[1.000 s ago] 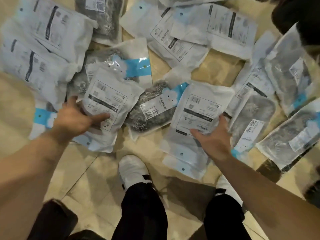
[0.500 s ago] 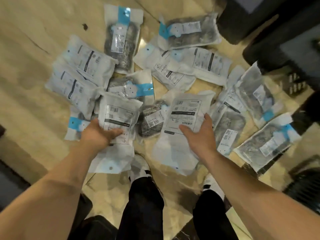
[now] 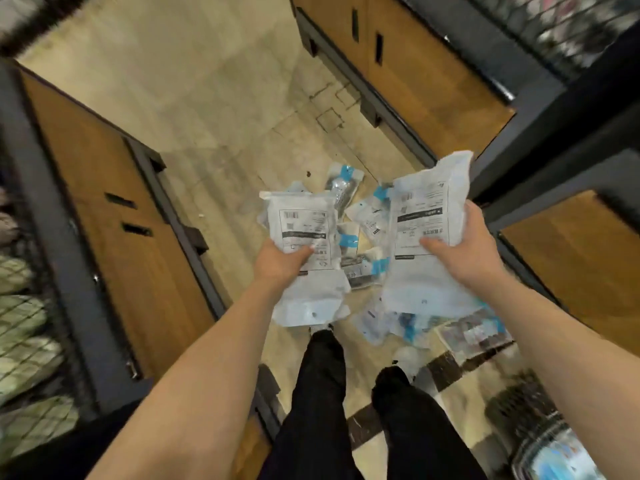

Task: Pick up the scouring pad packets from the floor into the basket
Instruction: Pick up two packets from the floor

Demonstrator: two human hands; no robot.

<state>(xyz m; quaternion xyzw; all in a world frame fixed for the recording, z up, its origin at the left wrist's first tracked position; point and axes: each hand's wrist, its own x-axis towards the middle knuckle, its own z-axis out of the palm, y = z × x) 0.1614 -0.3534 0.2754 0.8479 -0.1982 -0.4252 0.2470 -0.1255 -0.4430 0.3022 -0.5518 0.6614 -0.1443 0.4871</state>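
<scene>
Left thumb (image 3: 304, 253): pressed flat on the printed label; the other fingers are hidden behind the packet.
Left hand (image 3: 277, 263): grips the lower half of a white plastic scouring pad packet with a black-barred label (image 3: 304, 220), held up in the air.
Right thumb (image 3: 433, 244): lies across the label, with fingers (image 3: 473, 210) curled round the packet's right edge.
Right hand (image 3: 465, 252): holds a second, larger white crinkled packet (image 3: 427, 206), raised just beside the first but apart from it.
Remaining packets (image 3: 362, 233): clear and white with blue tabs, scattered on the floor below and between the hands.
Basket (image 3: 512, 407): dark, latticed and blurred, at the lower right near the person's feet.
Floor (image 3: 225, 98): beige tile.
Cabinets (image 3: 114, 209): brown wood in dark frames, on either side.
Legs (image 3: 322, 393): in black trousers.
</scene>
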